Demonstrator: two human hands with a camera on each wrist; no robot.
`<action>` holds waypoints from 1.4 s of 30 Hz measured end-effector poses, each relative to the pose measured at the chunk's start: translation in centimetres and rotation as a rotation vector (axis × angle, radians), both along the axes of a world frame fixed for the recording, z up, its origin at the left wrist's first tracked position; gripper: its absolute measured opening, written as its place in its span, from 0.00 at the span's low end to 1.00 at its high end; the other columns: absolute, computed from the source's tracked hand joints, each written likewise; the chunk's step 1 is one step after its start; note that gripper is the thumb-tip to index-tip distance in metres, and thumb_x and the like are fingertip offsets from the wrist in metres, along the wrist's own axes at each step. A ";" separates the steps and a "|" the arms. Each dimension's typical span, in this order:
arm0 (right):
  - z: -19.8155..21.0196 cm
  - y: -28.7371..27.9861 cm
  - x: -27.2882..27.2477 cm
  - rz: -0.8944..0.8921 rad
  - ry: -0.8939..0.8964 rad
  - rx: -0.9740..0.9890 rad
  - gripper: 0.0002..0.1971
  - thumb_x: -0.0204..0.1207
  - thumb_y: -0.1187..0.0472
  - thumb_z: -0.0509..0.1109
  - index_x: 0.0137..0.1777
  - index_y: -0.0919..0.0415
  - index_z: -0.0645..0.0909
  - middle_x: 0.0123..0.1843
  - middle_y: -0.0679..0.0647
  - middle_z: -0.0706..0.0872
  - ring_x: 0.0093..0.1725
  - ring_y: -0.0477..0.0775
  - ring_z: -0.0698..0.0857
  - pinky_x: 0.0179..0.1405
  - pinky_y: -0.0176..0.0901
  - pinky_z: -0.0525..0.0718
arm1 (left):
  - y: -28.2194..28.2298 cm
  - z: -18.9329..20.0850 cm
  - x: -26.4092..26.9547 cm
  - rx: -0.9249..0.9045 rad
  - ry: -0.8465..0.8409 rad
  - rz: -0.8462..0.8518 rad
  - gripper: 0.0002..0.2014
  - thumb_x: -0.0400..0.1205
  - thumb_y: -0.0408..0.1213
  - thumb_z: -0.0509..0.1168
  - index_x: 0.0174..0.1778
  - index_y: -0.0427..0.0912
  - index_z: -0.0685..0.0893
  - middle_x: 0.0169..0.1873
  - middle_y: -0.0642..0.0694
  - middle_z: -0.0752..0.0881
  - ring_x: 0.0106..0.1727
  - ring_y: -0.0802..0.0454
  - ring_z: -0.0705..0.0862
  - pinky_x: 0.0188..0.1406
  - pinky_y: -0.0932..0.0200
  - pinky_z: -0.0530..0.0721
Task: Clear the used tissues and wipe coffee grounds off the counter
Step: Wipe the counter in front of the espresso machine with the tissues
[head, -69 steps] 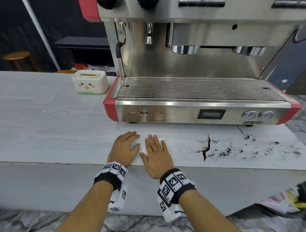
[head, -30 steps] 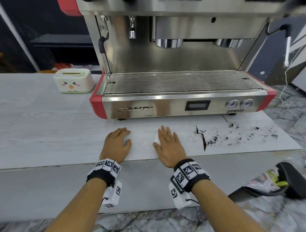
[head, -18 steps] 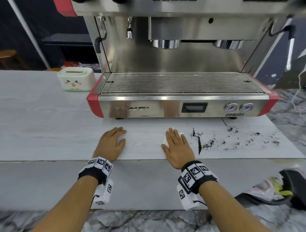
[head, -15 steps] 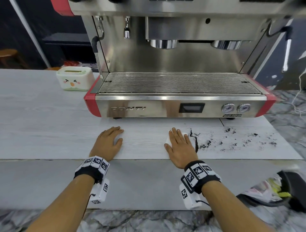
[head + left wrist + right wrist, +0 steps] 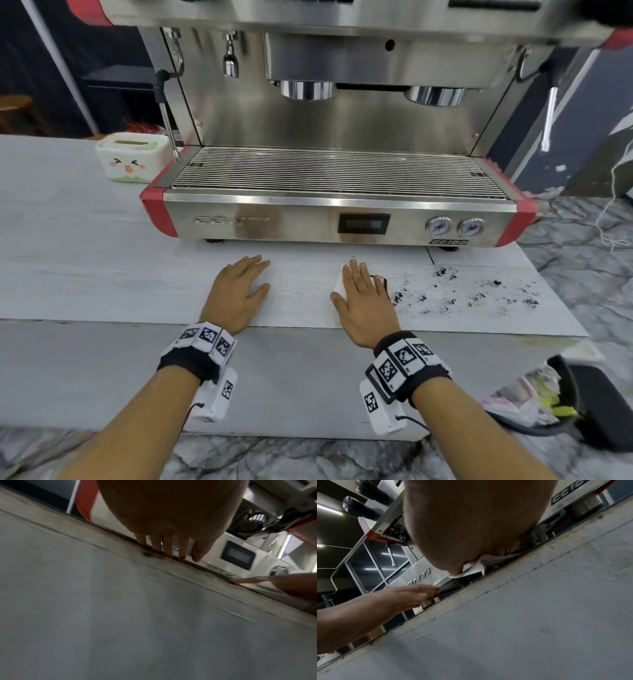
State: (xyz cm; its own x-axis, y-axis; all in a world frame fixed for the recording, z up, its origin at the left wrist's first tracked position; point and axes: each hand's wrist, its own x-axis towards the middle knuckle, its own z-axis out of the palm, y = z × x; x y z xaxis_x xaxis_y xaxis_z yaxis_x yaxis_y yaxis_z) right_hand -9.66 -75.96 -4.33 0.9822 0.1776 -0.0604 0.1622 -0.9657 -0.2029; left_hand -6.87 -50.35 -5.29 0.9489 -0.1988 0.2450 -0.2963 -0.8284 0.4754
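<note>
On the pale bench (image 5: 102, 274) before a steel espresso machine (image 5: 335, 219), a white tissue (image 5: 339, 282) lies flat under the right hand (image 5: 364, 301), whose straight fingers press it against a dark ridge of coffee grounds (image 5: 385, 285). More grounds (image 5: 479, 298) lie scattered to the right. Well apart to the left, the left hand (image 5: 236, 294) rests flat, fingers extended, holding nothing; a tissue box (image 5: 132, 162) with a cartoon face sits beside the machine.

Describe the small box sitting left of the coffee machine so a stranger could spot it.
Find the big steel espresso machine on the pale counter. By its left red corner stands a small white box, the only thing with a cartoon face and a top slot.
</note>
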 end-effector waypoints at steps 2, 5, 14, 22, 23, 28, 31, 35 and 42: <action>-0.4 0.4 -0.1 0.026 0.001 0.005 0.35 0.82 0.43 0.36 0.85 0.61 0.42 0.87 0.57 0.40 0.86 0.56 0.40 0.83 0.53 0.38 | -2.8 0.1 -0.2 0.017 0.004 -0.034 0.27 0.79 0.52 0.54 0.75 0.50 0.71 0.77 0.48 0.70 0.79 0.49 0.64 0.80 0.49 0.58; -1.5 0.3 -0.3 0.060 0.004 -0.002 0.40 0.75 0.39 0.27 0.85 0.61 0.43 0.87 0.57 0.41 0.86 0.56 0.40 0.82 0.53 0.37 | -6.3 -0.3 -0.4 0.034 0.024 -0.058 0.26 0.80 0.52 0.52 0.76 0.51 0.70 0.78 0.49 0.69 0.80 0.50 0.62 0.80 0.51 0.55; -2.1 -1.4 0.4 0.109 -0.037 -0.015 0.43 0.72 0.39 0.24 0.85 0.61 0.45 0.87 0.57 0.46 0.86 0.55 0.44 0.83 0.53 0.39 | -9.0 -1.6 -0.2 0.091 0.061 -0.017 0.22 0.84 0.49 0.55 0.76 0.54 0.69 0.79 0.52 0.66 0.81 0.54 0.60 0.81 0.51 0.51; -1.6 -4.7 0.6 0.045 -0.016 -0.039 0.32 0.86 0.45 0.42 0.85 0.61 0.44 0.87 0.56 0.44 0.86 0.55 0.43 0.84 0.53 0.41 | -9.0 -1.6 -0.4 0.113 0.054 -0.022 0.24 0.82 0.52 0.50 0.76 0.54 0.69 0.79 0.52 0.66 0.81 0.53 0.60 0.82 0.52 0.51; -1.5 -5.1 0.6 0.029 -0.007 -0.042 0.32 0.86 0.46 0.42 0.85 0.61 0.44 0.87 0.56 0.43 0.86 0.55 0.43 0.84 0.53 0.40 | -9.0 -1.6 -0.4 0.111 0.051 -0.022 0.23 0.83 0.51 0.51 0.76 0.53 0.69 0.79 0.52 0.66 0.81 0.53 0.59 0.81 0.52 0.50; -0.9 -5.9 0.3 -0.158 0.049 -0.010 0.32 0.86 0.46 0.40 0.85 0.63 0.42 0.87 0.57 0.41 0.86 0.56 0.40 0.84 0.54 0.39 | -9.2 -1.6 -0.5 0.136 0.043 -0.023 0.26 0.81 0.52 0.47 0.76 0.53 0.68 0.79 0.52 0.66 0.81 0.53 0.59 0.81 0.53 0.49; -0.5 -5.1 0.1 -0.184 0.003 0.036 0.32 0.86 0.46 0.41 0.84 0.63 0.41 0.87 0.57 0.40 0.86 0.56 0.39 0.84 0.54 0.38 | -9.2 -1.7 -0.5 0.130 0.037 -0.020 0.26 0.80 0.52 0.47 0.75 0.54 0.68 0.79 0.52 0.66 0.81 0.54 0.60 0.81 0.52 0.50; 0.1 -2.6 0.3 -0.088 -0.006 0.067 0.32 0.86 0.46 0.42 0.85 0.62 0.40 0.87 0.56 0.39 0.85 0.55 0.38 0.84 0.53 0.37 | -9.2 -1.7 -0.2 0.106 0.049 -0.013 0.26 0.79 0.53 0.49 0.74 0.54 0.70 0.78 0.52 0.68 0.79 0.54 0.62 0.81 0.52 0.53; -0.5 0.7 2.5 0.036 0.056 0.080 0.31 0.86 0.47 0.44 0.85 0.59 0.41 0.87 0.55 0.40 0.86 0.54 0.40 0.84 0.53 0.38 | -8.3 -1.3 1.3 0.056 0.027 0.019 0.23 0.77 0.50 0.57 0.68 0.51 0.77 0.74 0.50 0.73 0.74 0.49 0.70 0.75 0.49 0.63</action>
